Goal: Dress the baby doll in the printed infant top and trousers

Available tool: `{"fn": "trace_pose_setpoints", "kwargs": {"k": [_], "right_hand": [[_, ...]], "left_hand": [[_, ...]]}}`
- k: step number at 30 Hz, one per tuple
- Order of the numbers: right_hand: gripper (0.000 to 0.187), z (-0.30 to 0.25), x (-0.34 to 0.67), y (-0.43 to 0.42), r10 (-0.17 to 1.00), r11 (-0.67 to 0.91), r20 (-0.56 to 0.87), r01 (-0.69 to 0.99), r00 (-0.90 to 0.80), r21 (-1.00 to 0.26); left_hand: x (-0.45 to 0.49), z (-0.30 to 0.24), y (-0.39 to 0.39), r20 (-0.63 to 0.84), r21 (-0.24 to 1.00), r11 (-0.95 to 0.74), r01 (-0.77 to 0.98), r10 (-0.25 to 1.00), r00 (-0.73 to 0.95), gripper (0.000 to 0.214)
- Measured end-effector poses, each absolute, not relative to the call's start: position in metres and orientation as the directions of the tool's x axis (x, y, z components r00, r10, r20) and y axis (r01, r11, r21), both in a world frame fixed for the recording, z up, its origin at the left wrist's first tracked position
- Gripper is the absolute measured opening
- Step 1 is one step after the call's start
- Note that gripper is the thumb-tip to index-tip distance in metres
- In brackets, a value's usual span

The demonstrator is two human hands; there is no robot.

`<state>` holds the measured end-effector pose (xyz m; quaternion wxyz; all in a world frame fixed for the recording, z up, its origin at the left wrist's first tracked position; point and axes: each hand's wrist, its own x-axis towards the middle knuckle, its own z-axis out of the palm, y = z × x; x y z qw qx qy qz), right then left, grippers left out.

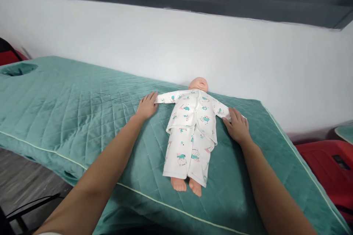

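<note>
Held a pyjama-clad doll (193,126) by both sleeves (168,97) — spread wide.
Grasped one cuff in the left hand (147,105), the other sleeve in the right hand (237,126). Lay face-up on the green quilted cover (82,99) — with head (198,83) near the white wall (138,36).

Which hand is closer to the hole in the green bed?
Left. The left hand is at one sleeve of the doll, on the side toward the hole. The right hand is at the other sleeve, past the doll and farther away.
</note>
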<state>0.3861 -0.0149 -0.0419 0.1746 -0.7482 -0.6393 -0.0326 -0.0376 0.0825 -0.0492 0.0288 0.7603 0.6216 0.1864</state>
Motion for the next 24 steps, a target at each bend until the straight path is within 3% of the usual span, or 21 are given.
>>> {"fn": "trace_pose_setpoints", "kwargs": {"k": [6, 12, 24], "right_hand": [[0.074, -0.040, 0.395, -0.037, 0.922, -0.304, 0.185, 0.931, 0.341, -0.203], [0.072, -0.036, 0.389, -0.036, 0.853, -0.445, 0.191, 0.867, 0.487, -0.222], [0.057, -0.040, 0.407, -0.028, 0.853, -0.396, 0.216, 0.858, 0.476, -0.328]], "left_hand": [[-0.040, -0.050, 0.082, 0.239, 0.274, -0.192, 0.943, 0.963, 0.126, 0.063], [-0.041, -0.046, 0.081, 0.256, 0.309, -0.192, 0.931, 0.960, 0.112, 0.059], [-0.045, -0.044, 0.084, 0.235, 0.389, -0.039, 0.920, 0.970, -0.058, 0.056]]}}
